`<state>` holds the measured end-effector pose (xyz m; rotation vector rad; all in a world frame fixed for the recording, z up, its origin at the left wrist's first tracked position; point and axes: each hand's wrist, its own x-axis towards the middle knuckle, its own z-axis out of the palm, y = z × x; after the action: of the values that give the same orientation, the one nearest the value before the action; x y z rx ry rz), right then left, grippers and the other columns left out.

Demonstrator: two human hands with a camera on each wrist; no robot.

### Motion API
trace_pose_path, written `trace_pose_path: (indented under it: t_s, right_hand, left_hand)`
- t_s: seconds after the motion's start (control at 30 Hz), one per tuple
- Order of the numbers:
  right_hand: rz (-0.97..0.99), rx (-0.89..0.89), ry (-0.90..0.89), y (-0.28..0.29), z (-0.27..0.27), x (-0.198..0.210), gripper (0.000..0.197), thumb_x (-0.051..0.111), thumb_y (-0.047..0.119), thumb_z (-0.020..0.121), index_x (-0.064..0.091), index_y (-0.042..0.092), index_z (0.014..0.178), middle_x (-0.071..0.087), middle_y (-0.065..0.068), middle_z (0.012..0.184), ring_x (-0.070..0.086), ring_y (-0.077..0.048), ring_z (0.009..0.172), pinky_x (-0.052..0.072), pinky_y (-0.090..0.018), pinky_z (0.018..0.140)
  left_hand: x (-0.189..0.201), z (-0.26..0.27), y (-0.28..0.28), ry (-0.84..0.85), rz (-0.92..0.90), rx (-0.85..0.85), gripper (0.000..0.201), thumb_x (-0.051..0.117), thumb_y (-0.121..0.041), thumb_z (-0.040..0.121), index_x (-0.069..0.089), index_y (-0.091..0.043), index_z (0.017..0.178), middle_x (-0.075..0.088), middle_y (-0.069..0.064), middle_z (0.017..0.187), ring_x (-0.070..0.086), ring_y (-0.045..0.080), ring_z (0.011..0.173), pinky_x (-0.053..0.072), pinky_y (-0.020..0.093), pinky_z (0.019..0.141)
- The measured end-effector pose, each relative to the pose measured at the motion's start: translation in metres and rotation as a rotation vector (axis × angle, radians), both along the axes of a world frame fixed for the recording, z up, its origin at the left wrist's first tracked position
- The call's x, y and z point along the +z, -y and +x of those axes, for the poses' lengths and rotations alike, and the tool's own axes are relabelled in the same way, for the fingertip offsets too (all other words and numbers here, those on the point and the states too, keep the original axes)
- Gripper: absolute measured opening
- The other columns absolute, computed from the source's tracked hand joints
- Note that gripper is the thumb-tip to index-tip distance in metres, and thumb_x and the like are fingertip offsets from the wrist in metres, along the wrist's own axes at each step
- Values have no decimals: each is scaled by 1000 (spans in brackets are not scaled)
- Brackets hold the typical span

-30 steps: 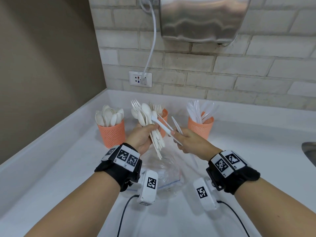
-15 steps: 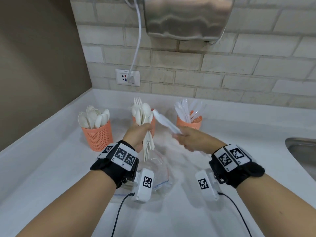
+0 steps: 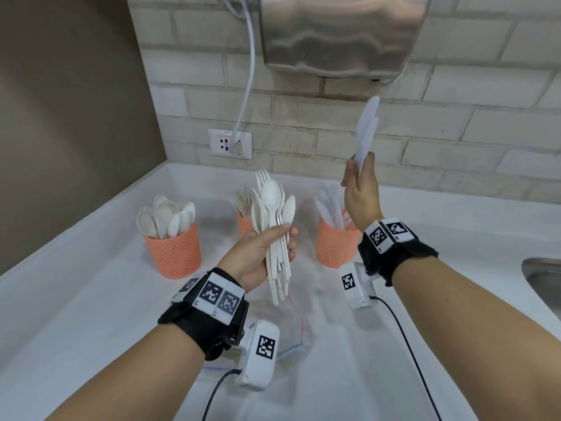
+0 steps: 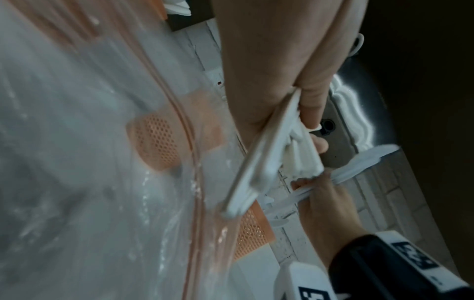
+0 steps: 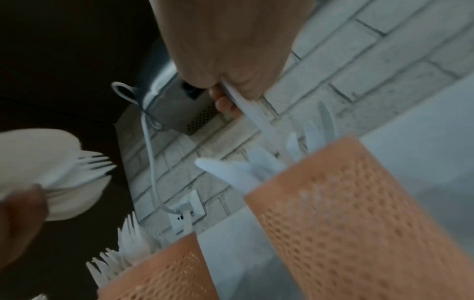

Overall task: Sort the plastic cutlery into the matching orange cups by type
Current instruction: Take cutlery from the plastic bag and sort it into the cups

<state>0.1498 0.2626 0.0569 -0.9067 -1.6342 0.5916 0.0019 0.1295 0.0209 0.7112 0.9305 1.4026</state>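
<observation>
Right grip (image 3: pixel 359 189) pinches white knives (image 3: pixel 366 135) upright above the knife cup (image 3: pixel 337 241); left grip (image 3: pixel 261 253) clasps mixed cutlery (image 3: pixel 274 214).

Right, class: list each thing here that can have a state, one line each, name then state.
left hand: gripping the mixed bundle
mixed bundle: spoons and forks, unsorted, held upright
right hand: pinching white knives
white knives: raised above the knife cup
knife cup: upright, holding knives
spoon cup: upright, holding spoons
fork cup: upright, holding forks
plastic bag: open, lying flat
</observation>
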Motion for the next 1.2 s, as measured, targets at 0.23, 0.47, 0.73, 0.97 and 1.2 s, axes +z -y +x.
trace_pose_path:
  t_s: [0.23,0.47,0.73,0.97,1.2]
  right_hand:
    - [-421,-30,117,-13,7,-33,33,46,28,96,44,4,119,48,-6,103,48,-20,95,38,-30,83]
    - [-480,-55,449,-15,8,-27,30,45,33,94,53,4,92,49,-18,102,52,-32,102,41,-41,91]
    - [69,78,175,46,-16,16,10,61,6,85,63,4,95,56,-2,83,52,-4,71,41,-17,65]
    - [-83,218,484,87,-42,-5,13,55,13,89,64,4,91,70,-14,80,62,-22,71,52,-34,71]
    - [-279,154,428,86,-50,-12,34,55,23,91,45,2,116,47,4,65,56,-21,75,49,-34,71]
  left_hand:
    - [-2,-2,-1,15,-52,10,17,54,-17,91,56,-2,97,64,0,63,57,12,52,51,25,52]
    - [-4,-3,-3,-3,-55,-62,28,53,-21,91,56,-1,111,68,-2,65,62,11,56,54,27,57]
    - [-3,-2,-5,-2,-28,7,13,50,-13,93,61,-11,100,74,-2,76,69,9,64,56,28,61]
    - [1,-3,-2,13,20,0,24,42,-1,91,63,-12,97,73,1,73,70,12,65,58,29,60]
    - [-1,-7,4,40,10,-46,33,40,4,88,58,-7,114,70,9,92,69,19,79,59,35,71]
